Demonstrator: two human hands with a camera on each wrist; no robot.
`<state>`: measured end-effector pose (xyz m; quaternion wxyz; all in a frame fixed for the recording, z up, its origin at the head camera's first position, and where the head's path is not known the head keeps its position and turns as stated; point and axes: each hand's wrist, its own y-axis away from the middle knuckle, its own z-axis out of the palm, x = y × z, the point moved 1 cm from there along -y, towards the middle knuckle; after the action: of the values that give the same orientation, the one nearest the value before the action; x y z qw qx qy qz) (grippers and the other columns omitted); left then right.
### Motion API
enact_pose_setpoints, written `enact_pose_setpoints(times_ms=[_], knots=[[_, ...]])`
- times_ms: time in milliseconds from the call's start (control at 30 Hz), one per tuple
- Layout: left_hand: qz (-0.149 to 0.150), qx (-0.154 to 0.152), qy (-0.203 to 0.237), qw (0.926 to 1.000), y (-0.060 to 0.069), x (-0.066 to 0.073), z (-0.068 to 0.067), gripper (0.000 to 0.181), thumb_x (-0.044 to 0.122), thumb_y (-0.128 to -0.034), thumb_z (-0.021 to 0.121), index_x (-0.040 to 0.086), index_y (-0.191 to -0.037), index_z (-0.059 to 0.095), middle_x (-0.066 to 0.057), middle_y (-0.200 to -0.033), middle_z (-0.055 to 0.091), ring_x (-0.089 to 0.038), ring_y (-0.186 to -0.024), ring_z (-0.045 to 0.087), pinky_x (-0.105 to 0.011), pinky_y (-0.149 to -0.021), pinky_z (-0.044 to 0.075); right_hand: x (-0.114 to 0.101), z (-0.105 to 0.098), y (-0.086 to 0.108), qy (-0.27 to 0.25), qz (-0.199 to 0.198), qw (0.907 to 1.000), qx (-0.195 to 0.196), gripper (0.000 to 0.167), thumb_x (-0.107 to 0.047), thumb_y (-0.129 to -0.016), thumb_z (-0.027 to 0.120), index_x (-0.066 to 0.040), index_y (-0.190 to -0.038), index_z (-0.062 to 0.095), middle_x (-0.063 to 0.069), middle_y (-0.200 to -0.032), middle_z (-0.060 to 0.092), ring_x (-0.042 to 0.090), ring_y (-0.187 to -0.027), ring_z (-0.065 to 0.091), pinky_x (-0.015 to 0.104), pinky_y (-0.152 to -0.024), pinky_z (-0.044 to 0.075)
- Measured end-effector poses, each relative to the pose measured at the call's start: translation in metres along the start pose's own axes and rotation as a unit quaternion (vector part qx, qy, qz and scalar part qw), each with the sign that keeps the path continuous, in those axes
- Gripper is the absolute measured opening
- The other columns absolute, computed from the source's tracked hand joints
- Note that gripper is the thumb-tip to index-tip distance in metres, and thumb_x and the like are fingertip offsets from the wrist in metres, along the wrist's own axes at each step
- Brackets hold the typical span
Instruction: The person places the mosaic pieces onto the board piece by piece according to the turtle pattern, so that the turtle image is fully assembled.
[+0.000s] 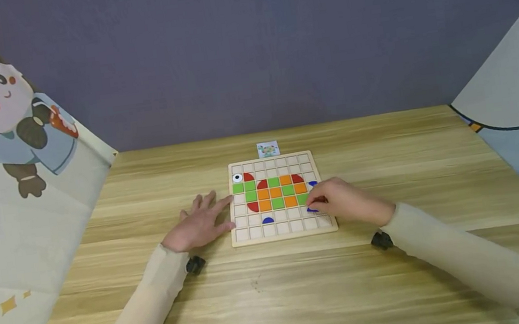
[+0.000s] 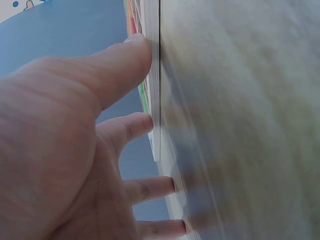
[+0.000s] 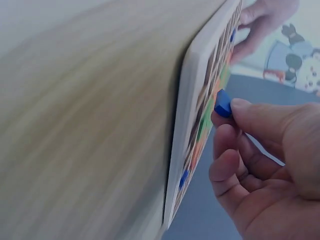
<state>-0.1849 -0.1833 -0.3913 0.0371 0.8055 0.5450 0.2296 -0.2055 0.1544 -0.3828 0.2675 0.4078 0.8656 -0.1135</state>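
My right hand (image 1: 344,203) pinches a small blue block (image 3: 223,104) between thumb and forefinger, over the right side of a wooden grid board (image 1: 292,227). My left hand (image 1: 201,224) has its fingers spread at the board's left edge; in the left wrist view the thumb and forefinger touch that edge. Green, orange and red pieces fill the middle cells, with a white eye piece (image 1: 237,177) at upper left. One blue half-round piece (image 1: 268,220) lies in a lower cell. Another blue piece (image 1: 313,183) sits at the right, partly behind my right hand.
A small picture card (image 1: 268,149) lies just behind the board on the wood-grain table (image 1: 275,290). A dark wall panel (image 1: 246,50) rises at the table's back edge. Walls with cartoon prints stand on both sides.
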Motion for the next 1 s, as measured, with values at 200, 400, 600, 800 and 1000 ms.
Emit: enact_pose_setpoints(times_ms=[200, 400, 600, 800, 1000], knots=[[0.003, -0.003, -0.001, 1.0, -0.001, 0.002, 0.002, 0.069, 0.053, -0.0943, 0.046, 0.028, -0.152, 0.019, -0.02, -0.155, 0.004, -0.053, -0.135, 0.003, -0.079, -0.09, 0.012, -0.003, 0.009, -0.006, -0.001, -0.008, 0.9998, -0.02, 0.006, -0.012, -0.087, 0.07, -0.016, -0.09, 0.074, -0.011, -0.085, 0.064, 0.005, -0.073, 0.055, 0.023, -0.065, 0.049], [0.001, -0.002, -0.002, 1.0, -0.001, 0.002, 0.001, 0.068, 0.053, -0.0946, 0.046, 0.028, -0.152, 0.019, -0.021, -0.155, 0.005, -0.053, -0.135, 0.004, -0.079, -0.09, 0.012, -0.002, 0.01, -0.005, 0.0, -0.017, 0.9995, -0.028, 0.007, -0.011, -0.086, 0.07, -0.015, -0.09, 0.075, -0.011, -0.083, 0.061, 0.007, -0.073, 0.052, 0.025, -0.067, 0.048], [0.002, -0.001, -0.009, 1.0, -0.001, 0.002, 0.001, 0.069, 0.052, -0.0949, 0.046, 0.025, -0.152, 0.02, -0.023, -0.154, 0.006, -0.055, -0.134, 0.006, -0.079, -0.089, 0.014, -0.003, 0.011, -0.002, -0.002, -0.013, 0.9992, -0.038, 0.01, -0.011, -0.087, 0.069, -0.017, -0.093, 0.075, -0.012, -0.087, 0.061, 0.007, -0.076, 0.053, 0.024, -0.068, 0.049], [0.003, -0.001, -0.01, 0.9999, -0.002, 0.003, 0.001, 0.069, 0.051, -0.0946, 0.047, 0.025, -0.152, 0.021, -0.022, -0.154, 0.007, -0.054, -0.134, 0.006, -0.079, -0.09, 0.015, -0.003, 0.011, 0.002, 0.005, -0.009, 0.999, -0.043, 0.014, -0.012, -0.086, 0.071, -0.017, -0.097, 0.076, -0.013, -0.089, 0.059, 0.008, -0.075, 0.051, 0.023, -0.066, 0.048], [0.003, -0.004, -0.009, 0.9999, -0.002, 0.003, 0.002, 0.069, 0.052, -0.0945, 0.047, 0.025, -0.152, 0.021, -0.022, -0.155, 0.006, -0.054, -0.134, 0.006, -0.079, -0.09, 0.014, -0.003, 0.013, 0.003, 0.006, -0.015, 0.9986, -0.049, 0.013, -0.011, -0.086, 0.071, -0.016, -0.097, 0.075, -0.011, -0.087, 0.058, 0.009, -0.072, 0.049, 0.024, -0.062, 0.047]])
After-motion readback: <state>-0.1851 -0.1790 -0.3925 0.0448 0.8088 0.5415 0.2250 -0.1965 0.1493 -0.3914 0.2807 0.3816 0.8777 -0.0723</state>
